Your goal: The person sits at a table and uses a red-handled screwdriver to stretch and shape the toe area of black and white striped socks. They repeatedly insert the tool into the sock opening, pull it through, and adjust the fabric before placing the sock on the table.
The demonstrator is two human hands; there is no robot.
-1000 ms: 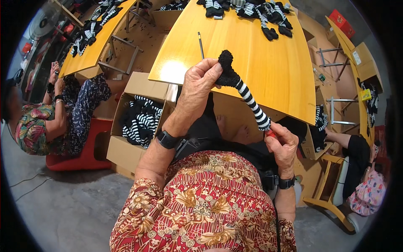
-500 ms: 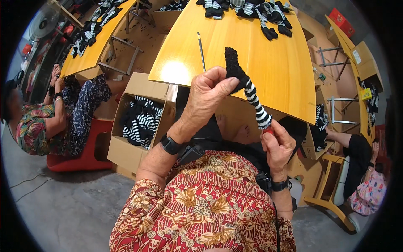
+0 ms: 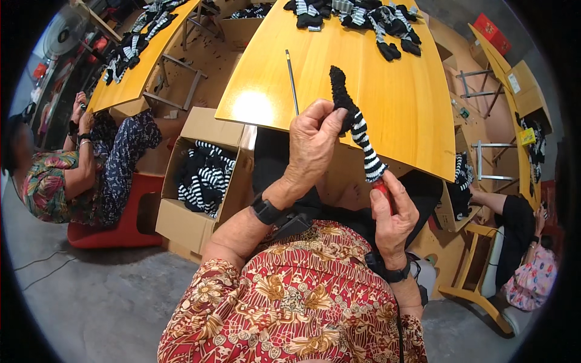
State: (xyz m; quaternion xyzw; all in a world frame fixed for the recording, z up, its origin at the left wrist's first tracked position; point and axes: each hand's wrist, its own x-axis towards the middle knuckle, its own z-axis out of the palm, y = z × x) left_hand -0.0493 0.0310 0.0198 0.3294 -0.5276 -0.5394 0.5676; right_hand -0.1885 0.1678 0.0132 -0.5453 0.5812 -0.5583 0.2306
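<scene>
A sock (image 3: 365, 145) with a fuzzy black foot and black-and-white striped leg is held up before me, slanting from upper left to lower right. My left hand (image 3: 313, 138) pinches it between thumb and fingers near the heel. At the cuff, my right hand (image 3: 393, 212) is closed around a red-handled tool (image 3: 384, 192). The far end of the tool is hidden in the sock's opening, so its kind does not show. A thin dark rod (image 3: 292, 81) lies on the yellow table (image 3: 254, 75) beyond my left hand.
More socks (image 3: 363, 18) lie at the table's far end. An open cardboard box (image 3: 187, 227) of striped socks stands to my left, another box (image 3: 451, 202) to my right. A person (image 3: 72, 175) sits at the left table, another (image 3: 526, 260) at the right.
My left hand has shifted right with the sock's foot, which stands more upright. My right hand has dropped slightly, and more of the red handle shows below the cuff.
</scene>
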